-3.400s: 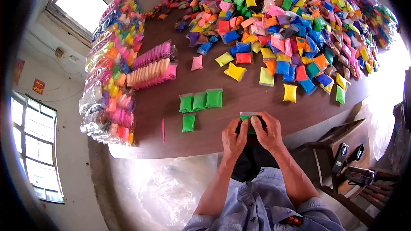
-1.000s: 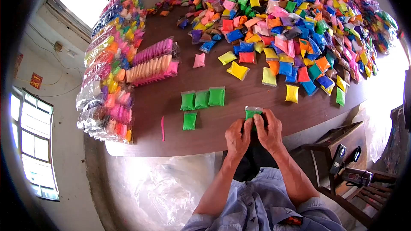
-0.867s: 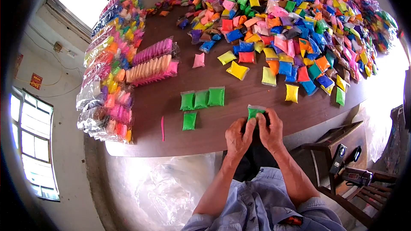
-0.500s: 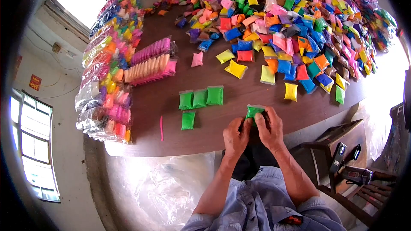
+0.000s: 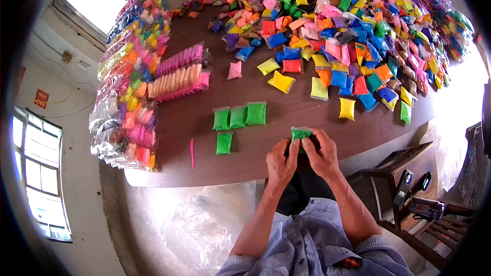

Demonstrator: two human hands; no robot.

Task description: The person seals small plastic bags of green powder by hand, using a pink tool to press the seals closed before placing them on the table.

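Note:
A small clear packet with green filling point(image 5: 300, 133) is pinched between both my hands at the table's front edge. My left hand point(image 5: 282, 162) grips its left side, thumb on the near face. On its right side, my right hand point(image 5: 322, 155) has fingers and thumb closed round it. The packet's lower part is partly hidden by the thumbs. To the left, several green packets point(image 5: 238, 117) lie side by side in a row, with one more green packet point(image 5: 224, 143) below them. A thin pink stick point(image 5: 193, 152) rests further left.
A big heap of coloured packets point(image 5: 332, 36) covers the table's far right. Bagged stacks of packets point(image 5: 130, 82) line the left edge, with pink and peach rows point(image 5: 179, 74) beside them. A wooden stool point(image 5: 409, 174) holding small devices stands at right.
The green packet has shifted slightly left and its top now shows more between my thumbs. My right thumb has moved down. The packets on the table stay put.

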